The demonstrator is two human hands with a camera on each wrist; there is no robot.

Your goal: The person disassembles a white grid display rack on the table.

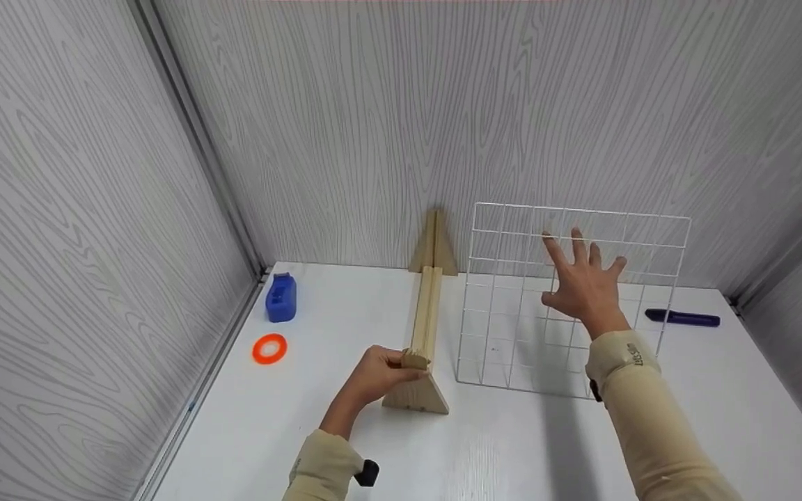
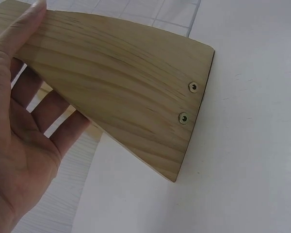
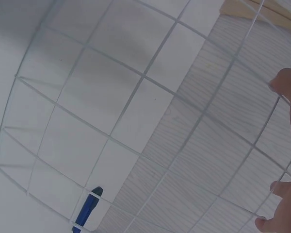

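My left hand (image 1: 373,376) pinches the rounded top of the near end board of a wooden stand (image 1: 426,306), thumb on the outer face and fingers behind. In the left wrist view this tapered end board (image 2: 121,82) shows two screws near its wide base. A bar runs back from it to a matching board (image 1: 447,257) at the rear wall. To the right, a white wire grid panel (image 3: 143,75) stands tilted back on the table. My right hand (image 1: 587,282) lies against its wires with fingers spread and mostly straight.
On the left of the white table (image 1: 345,306) are a blue tape dispenser (image 1: 281,299) and an orange ring (image 1: 259,350). A dark blue, slim-handled tool (image 1: 690,319) lies behind the grid at the right. Grey wood-patterned walls (image 1: 345,139) close in the back and both sides.
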